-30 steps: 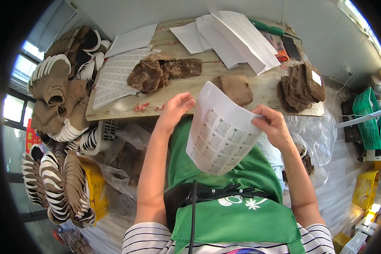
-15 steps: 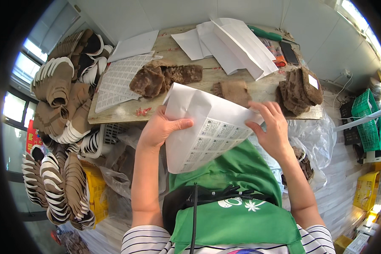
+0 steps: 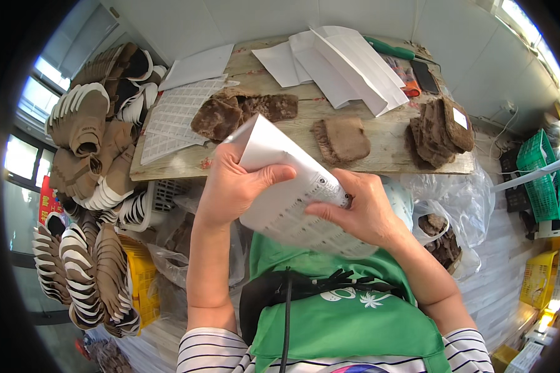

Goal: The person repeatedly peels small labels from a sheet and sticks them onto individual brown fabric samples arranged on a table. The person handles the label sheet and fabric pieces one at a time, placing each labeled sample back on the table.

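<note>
A white sheet of printed labels (image 3: pixel 279 166) is held bent in the air in front of the table's near edge, above my green apron. My left hand (image 3: pixel 233 186) grips its left side, thumb on top and fingers hidden behind. At the right side my right hand (image 3: pixel 367 208) is closed on the sheet, its thumb pressed over the printed rows. Just beyond the sheet lies a brown fluffy fabric piece (image 3: pixel 342 139). Farther left, a crumpled brown furry piece (image 3: pixel 242 113) rests on the wooden table (image 3: pixel 398 140).
Label sheets (image 3: pixel 174 118) and blank white sheets (image 3: pixel 348 68) lie across the table. A stack of brown furry pieces (image 3: pixel 440 133) stands at its right end, near a phone (image 3: pixel 424 78) and a green-handled tool (image 3: pixel 389 48). Piled brown shoe uppers (image 3: pixel 84 124) crowd the left; plastic bags (image 3: pixel 460 205) hang right.
My right hand has moved left and down along the sheet, now gripping it with the thumb across the print. The sheet is bent more tightly, and the brown fabric piece behind shows fully.
</note>
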A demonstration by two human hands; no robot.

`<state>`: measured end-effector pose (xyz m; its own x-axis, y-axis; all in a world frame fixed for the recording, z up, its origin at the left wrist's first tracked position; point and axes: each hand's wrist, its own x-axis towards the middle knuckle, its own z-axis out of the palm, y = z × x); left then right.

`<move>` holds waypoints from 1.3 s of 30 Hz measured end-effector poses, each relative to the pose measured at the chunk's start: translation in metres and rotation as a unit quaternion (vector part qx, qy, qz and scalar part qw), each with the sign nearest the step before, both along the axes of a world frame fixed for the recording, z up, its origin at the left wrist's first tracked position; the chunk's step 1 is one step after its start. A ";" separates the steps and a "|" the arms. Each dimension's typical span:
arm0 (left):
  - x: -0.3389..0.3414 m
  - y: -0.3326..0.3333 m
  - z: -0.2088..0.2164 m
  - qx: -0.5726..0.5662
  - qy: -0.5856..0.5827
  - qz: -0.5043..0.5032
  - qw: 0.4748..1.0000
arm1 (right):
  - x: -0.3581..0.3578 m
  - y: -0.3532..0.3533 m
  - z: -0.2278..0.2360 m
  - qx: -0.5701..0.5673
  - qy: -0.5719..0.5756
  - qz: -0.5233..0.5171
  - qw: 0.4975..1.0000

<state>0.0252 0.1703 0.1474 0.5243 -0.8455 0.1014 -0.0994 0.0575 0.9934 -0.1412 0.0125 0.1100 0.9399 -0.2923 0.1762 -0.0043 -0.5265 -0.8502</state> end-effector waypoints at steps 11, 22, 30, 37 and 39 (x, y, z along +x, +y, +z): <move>-0.012 -0.048 -0.017 -0.005 -0.620 0.078 0.781 | 0.000 -0.013 -0.027 0.205 0.025 -0.013 0.978; -0.002 -0.078 -0.066 0.060 -0.504 0.034 0.861 | 0.015 -0.014 -0.054 -0.125 -0.145 -0.166 0.967; 0.006 -0.090 -0.092 0.139 -0.423 -0.009 0.895 | 0.020 -0.020 -0.076 -0.191 -0.202 -0.201 0.939; 0.011 -0.108 -0.127 0.076 -0.357 0.015 0.931 | 0.012 -0.033 -0.084 -0.145 -0.289 -0.168 0.931; 0.009 -0.113 -0.130 0.071 -0.358 0.009 0.931 | 0.003 -0.044 -0.089 -0.020 -0.265 -0.197 0.944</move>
